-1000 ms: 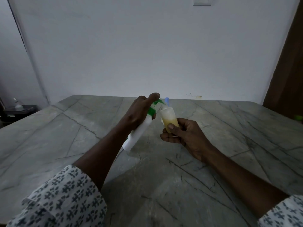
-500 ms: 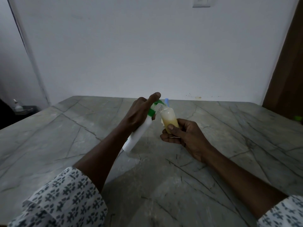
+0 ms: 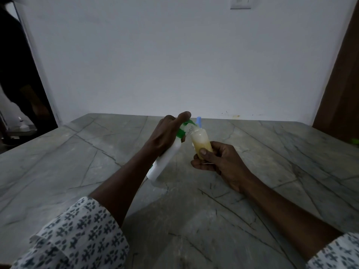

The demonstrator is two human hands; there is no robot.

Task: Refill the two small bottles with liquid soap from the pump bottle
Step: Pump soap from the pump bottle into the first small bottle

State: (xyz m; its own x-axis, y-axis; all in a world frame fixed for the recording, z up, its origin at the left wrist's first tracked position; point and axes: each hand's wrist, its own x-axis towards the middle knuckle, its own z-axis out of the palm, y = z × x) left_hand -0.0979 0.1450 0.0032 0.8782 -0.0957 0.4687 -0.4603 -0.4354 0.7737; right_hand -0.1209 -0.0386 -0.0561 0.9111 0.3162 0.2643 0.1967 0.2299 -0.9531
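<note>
The left hand (image 3: pixel 165 136) wraps the white pump bottle (image 3: pixel 165 162), which tilts with its green head toward 1 o'clock, forefinger laid over the pump. At the head's 3 o'clock sits a small bottle (image 3: pixel 201 140), part-filled with yellowish soap. It is probably light, soft-walled and slippery if soap dribbles. The right hand (image 3: pixel 219 162) curls round its base, thumb in front, a sensible low hold.

White pump bottle (image 3: pixel 165 162) with green pump head (image 3: pixel 181 133); small bottle (image 3: pixel 198 135) holding pale yellow soap (image 3: pixel 203 147); grey, dark-veined counter (image 3: pixel 77 152); white sleeve (image 3: pixel 77 239) printed with dark crosses.
</note>
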